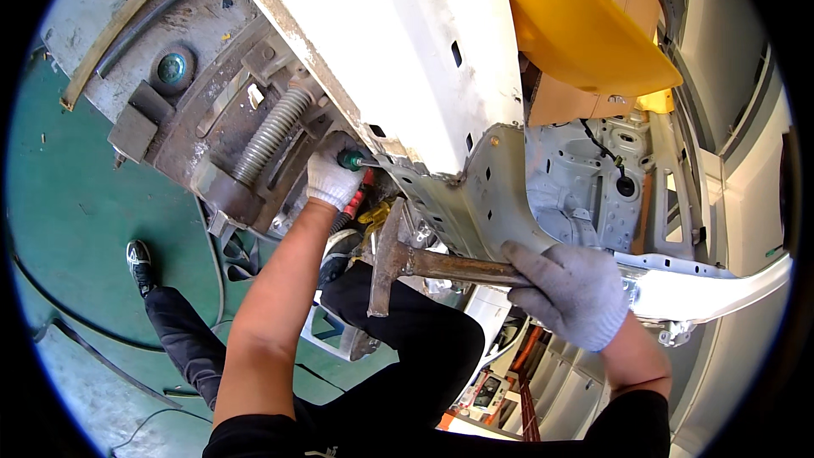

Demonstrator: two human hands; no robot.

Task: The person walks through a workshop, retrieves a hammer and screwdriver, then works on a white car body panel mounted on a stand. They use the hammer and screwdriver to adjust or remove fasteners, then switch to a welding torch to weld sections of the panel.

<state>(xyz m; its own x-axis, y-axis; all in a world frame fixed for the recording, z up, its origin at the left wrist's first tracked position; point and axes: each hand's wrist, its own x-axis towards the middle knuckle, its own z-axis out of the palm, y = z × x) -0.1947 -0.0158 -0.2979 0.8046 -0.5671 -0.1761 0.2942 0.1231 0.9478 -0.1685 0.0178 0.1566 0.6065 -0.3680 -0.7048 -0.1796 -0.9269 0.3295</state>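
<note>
My right hand [577, 288], in a white work glove, is wrapped round the wooden handle of a hammer [387, 263]. The worn metal head hangs to the left of the glove, just below the car body's grey sill panel [492, 195]. My left hand [334, 176], also gloved, is closed on a screwdriver [348, 159] with a dark green handle. Its thin shaft points right, toward the lower edge of the white body panel [407, 51]. Whether the tip touches the seam there I cannot tell.
A metal clamp with a thick threaded screw [275, 131] stands left of the panel on a steel bench [93, 34]. At the upper right is a yellow curved panel [593, 25]. Cables [85, 314] lie on the green floor [68, 229]. Red-handled [360, 195] tools sit under my left hand.
</note>
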